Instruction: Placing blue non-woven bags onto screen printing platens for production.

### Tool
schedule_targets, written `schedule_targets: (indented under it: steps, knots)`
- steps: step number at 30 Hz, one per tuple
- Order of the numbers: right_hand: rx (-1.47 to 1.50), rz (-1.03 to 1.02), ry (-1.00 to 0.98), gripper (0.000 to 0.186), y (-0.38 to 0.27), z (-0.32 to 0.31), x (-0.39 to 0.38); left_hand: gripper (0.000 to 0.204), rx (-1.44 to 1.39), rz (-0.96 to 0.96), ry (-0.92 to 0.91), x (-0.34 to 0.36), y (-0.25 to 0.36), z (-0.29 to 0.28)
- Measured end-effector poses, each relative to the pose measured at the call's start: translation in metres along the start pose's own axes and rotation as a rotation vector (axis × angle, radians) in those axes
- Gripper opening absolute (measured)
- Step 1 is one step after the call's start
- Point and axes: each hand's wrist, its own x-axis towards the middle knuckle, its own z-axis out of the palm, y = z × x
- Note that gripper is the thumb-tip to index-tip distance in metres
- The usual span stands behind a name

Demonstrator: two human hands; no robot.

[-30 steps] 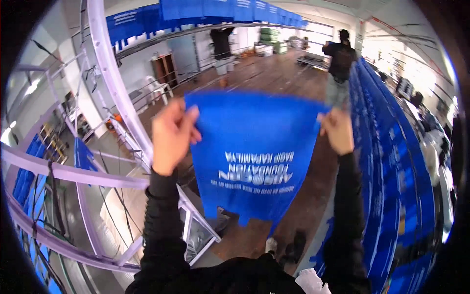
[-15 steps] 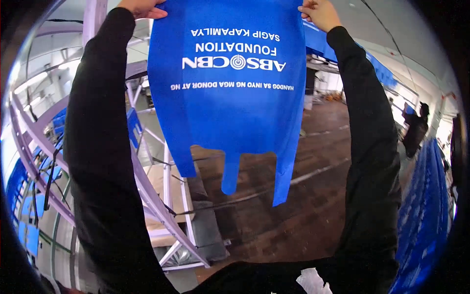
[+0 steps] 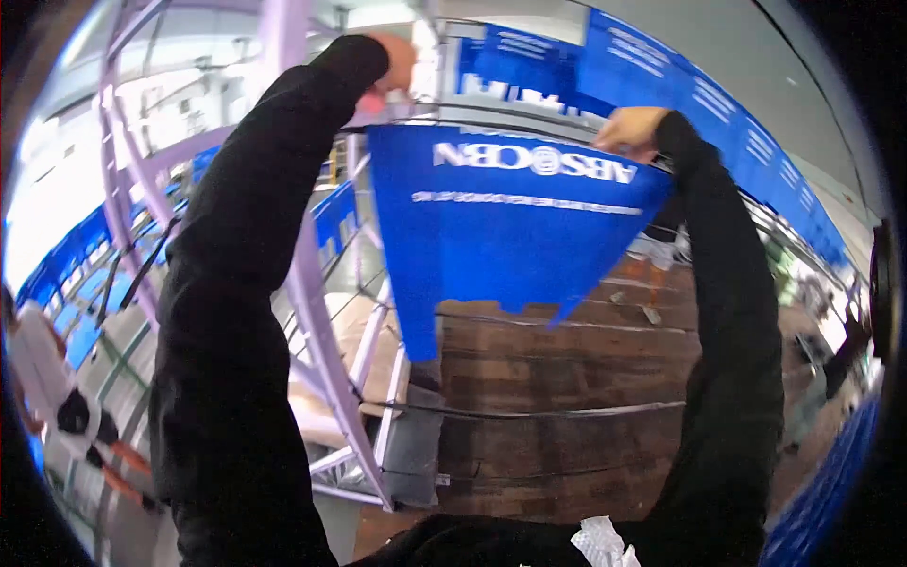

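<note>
The blue panel (image 3: pixel 520 250) hangs at frame centre. The left hand (image 3: pixel 392 68) is near the panel's upper left corner; finger state cannot be told owing to blur. The right hand (image 3: pixel 635 130) is at the panel's upper right edge, fingers bent; a pinch cannot be confirmed. A row of similar panels (image 3: pixel 713 123) hangs upper right.

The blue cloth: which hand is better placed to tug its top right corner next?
Probably the right hand: it is at the top edge of the blue cloth, near that corner. The left hand is blurred, by the opposite corner; whether it touches is unclear.
</note>
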Motion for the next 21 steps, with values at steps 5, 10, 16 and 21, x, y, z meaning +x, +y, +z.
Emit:
schedule_targets:
  steps: [5,10,16,21]
  knots:
    - [0.185,-0.438,0.943,0.033,0.033,0.034,-0.112,0.016,-0.599,0.077,1.361,-0.153,0.083,0.017]
    - [0.633,-0.361,1.321,0.028,-0.035,0.300,-0.214,0.012,-1.501,-0.361,0.661,-0.386,0.206,0.166]
    - [0.766,-0.861,-0.361,0.016,-0.247,0.539,-0.248,0.026,-1.091,-0.958,-0.817,-0.754,0.443,0.396]
    - [0.689,-0.892,-1.091,0.032,-0.367,0.635,-0.240,0.030,-1.299,-1.452,-0.505,-0.826,0.407,0.400]
